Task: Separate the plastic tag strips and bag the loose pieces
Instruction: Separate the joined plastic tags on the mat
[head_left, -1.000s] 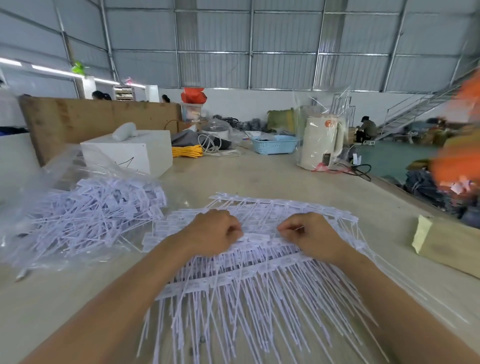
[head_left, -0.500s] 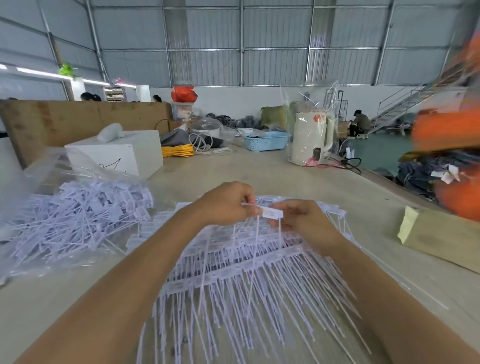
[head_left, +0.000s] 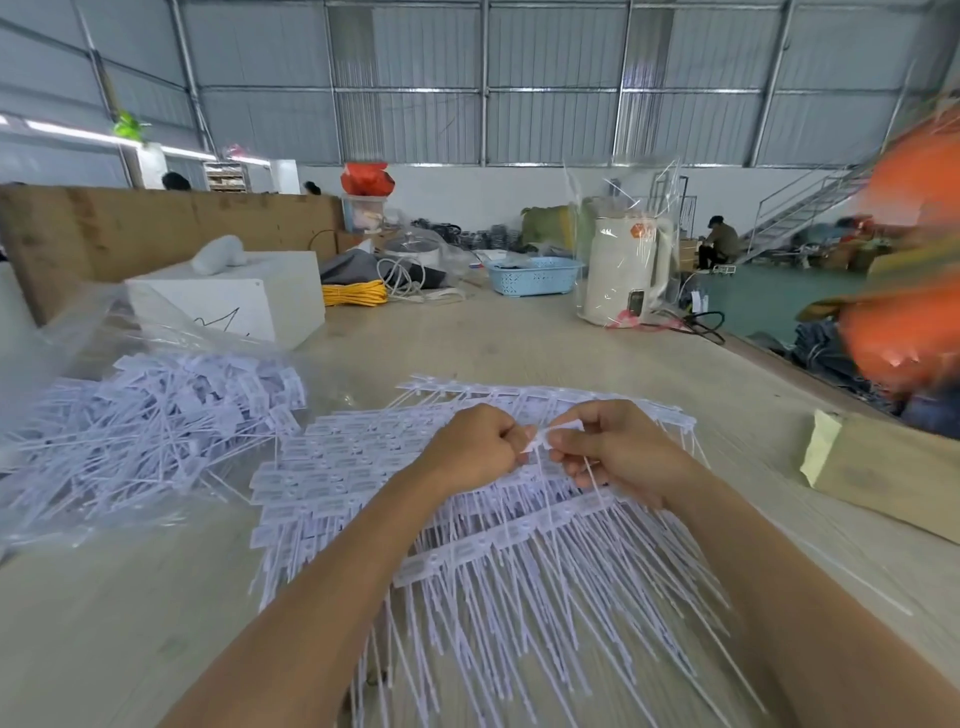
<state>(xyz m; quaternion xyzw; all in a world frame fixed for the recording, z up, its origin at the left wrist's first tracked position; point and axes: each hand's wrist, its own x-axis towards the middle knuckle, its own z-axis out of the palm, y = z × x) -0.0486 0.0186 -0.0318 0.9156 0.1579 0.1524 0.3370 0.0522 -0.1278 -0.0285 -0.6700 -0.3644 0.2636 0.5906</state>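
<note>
Both hands are now working slightly lower than half a second ago, just above the stack of joined tag strips (head_left: 467, 525) lying beneath and around them. Much is remaining: many strips are still waiting there unseparated. Left hand (head_left: 470, 449) is curling tightly, pinching one end of a single tag (head_left: 545, 436); right hand (head_left: 618, 449) is pinching its other end. Farther out, beyond the left hand, loose pieces (head_left: 150, 415) are already piling inside the clear bag (head_left: 78, 332).

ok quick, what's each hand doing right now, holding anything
Left hand: curled, pinching one end of a white tag strip.
Right hand: curled, pinching the other end of the same strip.
</note>
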